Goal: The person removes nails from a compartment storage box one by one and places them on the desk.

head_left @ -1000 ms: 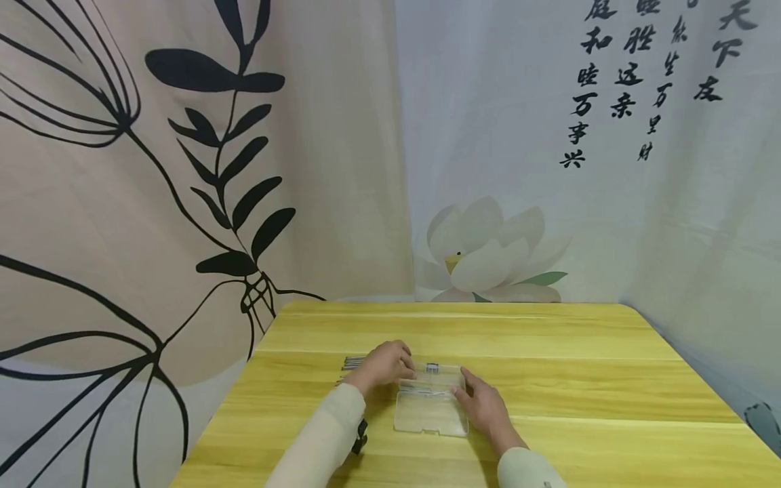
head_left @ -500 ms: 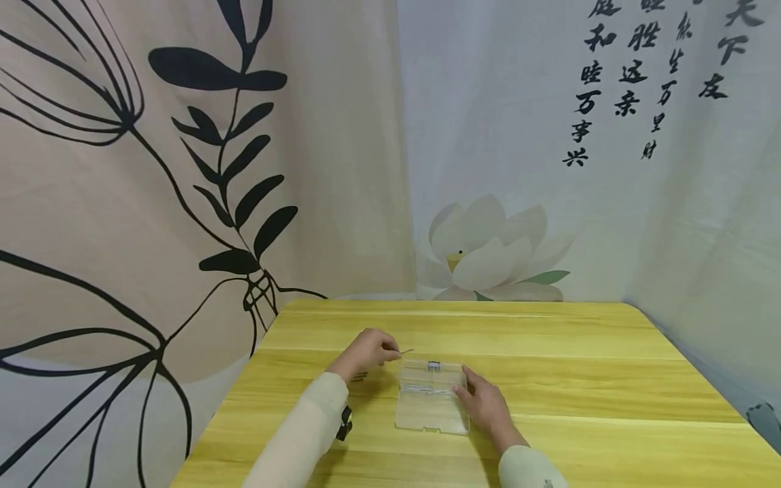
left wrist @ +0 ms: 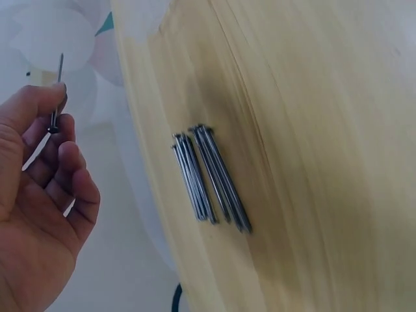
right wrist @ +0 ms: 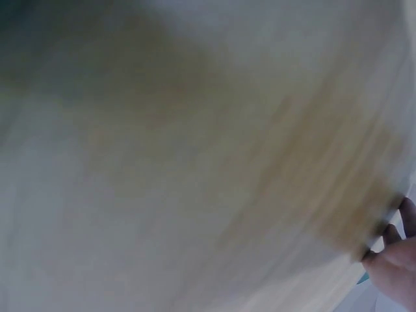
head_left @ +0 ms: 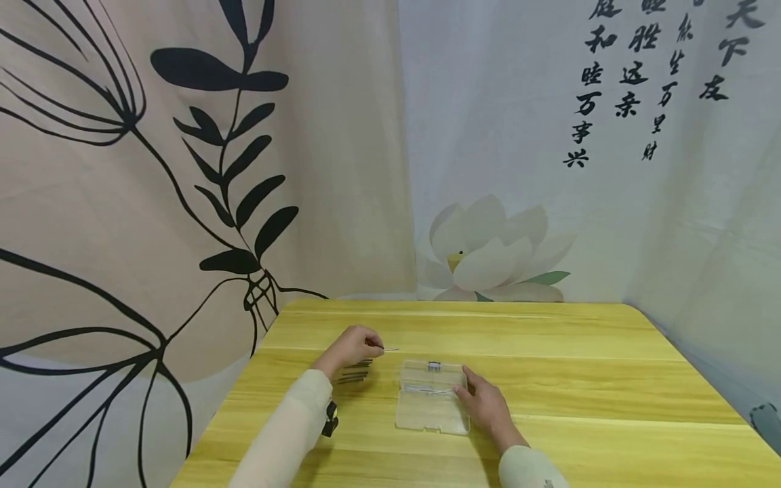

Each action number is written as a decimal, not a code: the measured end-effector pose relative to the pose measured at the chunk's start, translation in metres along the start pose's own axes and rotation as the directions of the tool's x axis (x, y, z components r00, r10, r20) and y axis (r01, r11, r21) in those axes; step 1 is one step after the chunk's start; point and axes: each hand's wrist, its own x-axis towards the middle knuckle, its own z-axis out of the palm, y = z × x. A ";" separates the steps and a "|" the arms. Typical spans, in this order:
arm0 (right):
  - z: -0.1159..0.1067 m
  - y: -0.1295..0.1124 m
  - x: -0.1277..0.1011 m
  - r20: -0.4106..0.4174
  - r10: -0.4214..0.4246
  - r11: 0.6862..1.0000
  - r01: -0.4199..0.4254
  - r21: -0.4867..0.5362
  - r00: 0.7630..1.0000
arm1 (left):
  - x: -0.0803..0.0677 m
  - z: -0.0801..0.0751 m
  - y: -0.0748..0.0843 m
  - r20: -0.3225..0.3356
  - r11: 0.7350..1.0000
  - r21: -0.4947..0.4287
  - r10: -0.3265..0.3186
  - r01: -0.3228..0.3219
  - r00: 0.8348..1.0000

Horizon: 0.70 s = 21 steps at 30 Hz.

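My left hand (head_left: 358, 344) pinches a single nail (left wrist: 60, 70) between thumb and forefinger, its flat head near the fingertips and its shaft sticking out. In the head view, this hand hovers over the table's left part, beyond two small bunches of nails (left wrist: 221, 179) lying side by side. A clear plastic box (head_left: 427, 412) lies with its lid spread open, and a few thin nails (head_left: 421, 389) rest along its middle. Gripping the box's right edge, my right hand (head_left: 485, 404) has its thumb over the rim. In the right wrist view only the fingers (right wrist: 393, 260) show, at the corner.
The wooden table (head_left: 579, 379) carries everything. Behind its far edge hangs a printed curtain (head_left: 354, 169) with plants and writing. A dark strapped device (head_left: 330, 419) sits at the left wrist.
My left hand has moved from above the box away to the left, with a nail between its fingertips, uncovering the nail bunches. The right hand stays at the box.
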 end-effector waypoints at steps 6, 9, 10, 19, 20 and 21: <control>0.001 0.002 0.001 -0.005 0.001 1.000 -0.001 -0.002 1.000 | -0.008 -0.006 -0.016 -0.010 0.997 -0.070 -0.014 0.013 1.000; 0.002 0.003 0.001 -0.008 0.001 1.000 -0.001 0.000 1.000 | -0.012 -0.007 -0.025 -0.016 0.996 -0.089 -0.027 0.025 1.000; 0.002 0.003 0.001 -0.010 -0.004 1.000 0.004 -0.003 1.000 | -0.013 -0.008 -0.027 -0.019 0.995 -0.091 -0.035 0.033 0.999; 0.001 0.002 0.001 0.001 0.007 1.000 -0.007 0.006 1.000 | -0.032 -0.012 -0.046 -0.038 0.984 -0.150 -0.104 0.097 0.994; 0.001 0.002 0.001 0.002 0.007 1.000 -0.007 0.007 1.000 | -0.034 -0.013 -0.048 -0.040 0.982 -0.158 -0.107 0.099 0.993; 0.001 0.003 0.001 0.004 0.011 1.000 -0.011 0.011 1.000 | -0.037 -0.013 -0.049 -0.040 0.981 -0.162 -0.113 0.105 0.993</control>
